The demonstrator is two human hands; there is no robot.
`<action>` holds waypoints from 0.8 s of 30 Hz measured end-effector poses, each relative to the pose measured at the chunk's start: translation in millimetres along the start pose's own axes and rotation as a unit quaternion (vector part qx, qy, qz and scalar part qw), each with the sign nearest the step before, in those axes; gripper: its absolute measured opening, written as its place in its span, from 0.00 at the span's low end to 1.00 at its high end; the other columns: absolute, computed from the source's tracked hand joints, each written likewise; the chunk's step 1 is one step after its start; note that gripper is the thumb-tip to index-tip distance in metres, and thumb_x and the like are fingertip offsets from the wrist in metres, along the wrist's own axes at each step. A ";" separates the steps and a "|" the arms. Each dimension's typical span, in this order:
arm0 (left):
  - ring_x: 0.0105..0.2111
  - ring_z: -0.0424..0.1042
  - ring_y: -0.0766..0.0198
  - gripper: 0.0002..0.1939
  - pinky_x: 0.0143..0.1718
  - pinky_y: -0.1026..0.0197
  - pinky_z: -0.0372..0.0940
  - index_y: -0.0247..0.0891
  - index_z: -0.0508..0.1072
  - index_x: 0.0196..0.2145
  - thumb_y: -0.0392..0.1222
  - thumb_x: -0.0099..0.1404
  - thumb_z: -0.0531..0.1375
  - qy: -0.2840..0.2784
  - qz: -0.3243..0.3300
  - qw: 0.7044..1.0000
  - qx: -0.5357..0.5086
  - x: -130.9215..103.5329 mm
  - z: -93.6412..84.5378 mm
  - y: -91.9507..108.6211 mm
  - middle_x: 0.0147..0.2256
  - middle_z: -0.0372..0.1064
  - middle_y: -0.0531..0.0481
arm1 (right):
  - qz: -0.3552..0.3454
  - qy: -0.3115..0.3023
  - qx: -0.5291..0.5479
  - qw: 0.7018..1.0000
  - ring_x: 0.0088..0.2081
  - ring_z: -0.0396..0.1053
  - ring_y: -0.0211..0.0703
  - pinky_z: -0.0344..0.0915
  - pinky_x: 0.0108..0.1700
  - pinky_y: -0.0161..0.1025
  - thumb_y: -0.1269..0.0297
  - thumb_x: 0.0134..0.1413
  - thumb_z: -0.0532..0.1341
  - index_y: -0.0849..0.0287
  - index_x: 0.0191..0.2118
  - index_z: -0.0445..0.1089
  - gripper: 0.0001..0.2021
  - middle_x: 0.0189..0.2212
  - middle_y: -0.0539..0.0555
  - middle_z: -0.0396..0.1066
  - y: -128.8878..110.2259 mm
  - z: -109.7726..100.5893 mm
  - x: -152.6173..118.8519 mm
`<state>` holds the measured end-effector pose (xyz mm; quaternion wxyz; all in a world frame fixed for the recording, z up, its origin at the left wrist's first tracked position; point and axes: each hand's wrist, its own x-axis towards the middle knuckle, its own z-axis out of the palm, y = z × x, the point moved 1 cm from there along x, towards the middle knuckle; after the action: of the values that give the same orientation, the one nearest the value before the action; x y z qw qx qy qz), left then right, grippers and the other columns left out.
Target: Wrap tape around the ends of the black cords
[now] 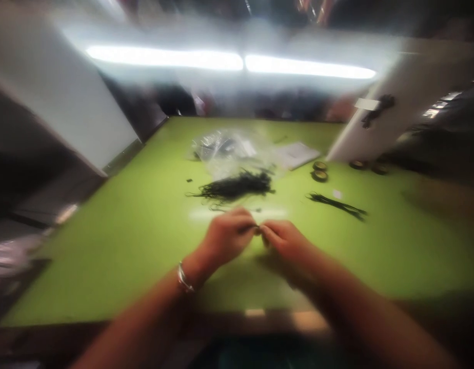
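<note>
the left hand (227, 238) and right hand (286, 238) pinch a small dark piece (257, 226) between them above a green table (117, 246). beyond lies a heap of black strands (239, 185), a clear plastic bag (223, 149) behind it.

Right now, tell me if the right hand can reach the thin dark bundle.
Probably yes: nothing visible stands between the right hand and the thin dark bundle, though the hand seems to pinch a small dark piece.
</note>
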<state>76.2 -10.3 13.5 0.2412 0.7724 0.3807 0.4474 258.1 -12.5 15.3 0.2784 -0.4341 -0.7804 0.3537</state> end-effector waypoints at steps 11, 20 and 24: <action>0.26 0.67 0.68 0.26 0.27 0.64 0.63 0.34 0.74 0.51 0.42 0.53 0.68 -0.084 -0.302 0.924 -0.218 4.2 -7.3 -6.8 0.35 0.73 0.45 | -0.184 0.207 -0.239 0.931 0.29 0.63 0.41 0.59 0.34 0.38 0.65 0.62 0.56 0.59 0.32 0.72 0.10 0.24 0.53 0.69 8.3 -1.6 -7.6; 0.18 0.58 0.72 0.13 0.20 0.66 0.53 0.32 0.78 0.29 0.47 0.53 0.67 -0.074 -0.330 0.887 -0.313 2.1 -4.5 -11.1 0.19 0.65 0.52 | -0.275 0.250 -0.383 0.846 0.31 0.61 0.43 0.58 0.39 0.41 0.72 0.58 0.60 0.59 0.37 0.72 0.04 0.25 0.53 0.72 3.2 1.7 -11.0; 0.22 0.64 0.68 0.09 0.23 0.64 0.58 0.33 0.76 0.24 0.42 0.55 0.66 -0.023 -0.232 0.954 -0.186 3.1 -2.8 -5.2 0.22 0.67 0.50 | -0.181 0.195 -0.242 0.933 0.31 0.64 0.42 0.60 0.38 0.40 0.68 0.57 0.60 0.58 0.33 0.71 0.03 0.26 0.52 0.72 6.1 4.4 -6.3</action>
<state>72.8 -4.6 12.7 0.4868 0.6141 0.4540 0.4241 260.8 -17.1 7.1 0.3714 -0.4001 -0.8378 0.0063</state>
